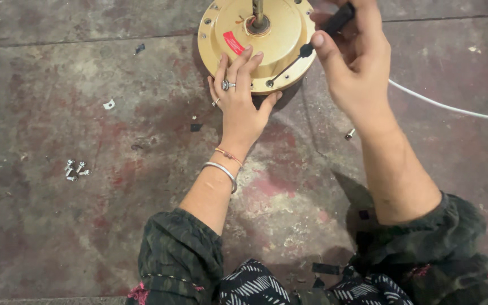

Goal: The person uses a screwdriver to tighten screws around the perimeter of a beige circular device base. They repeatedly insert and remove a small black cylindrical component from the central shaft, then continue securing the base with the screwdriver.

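A round tan metal motor housing (278, 22) with a central shaft and a red sticker lies on the concrete floor at the top. My left hand (238, 93), wearing rings and a bangle, rests flat on the housing's near rim. My right hand (351, 62) grips a black-handled screwdriver (312, 42). Its thin tip sits on a screw at the housing's lower rim.
A small heap of loose screws (75, 169) lies on the floor at the left. One single screw (349, 134) lies beside my right forearm. A white cable (453, 107) runs off to the right. Small bits of debris dot the worn, stained concrete floor (86, 237).
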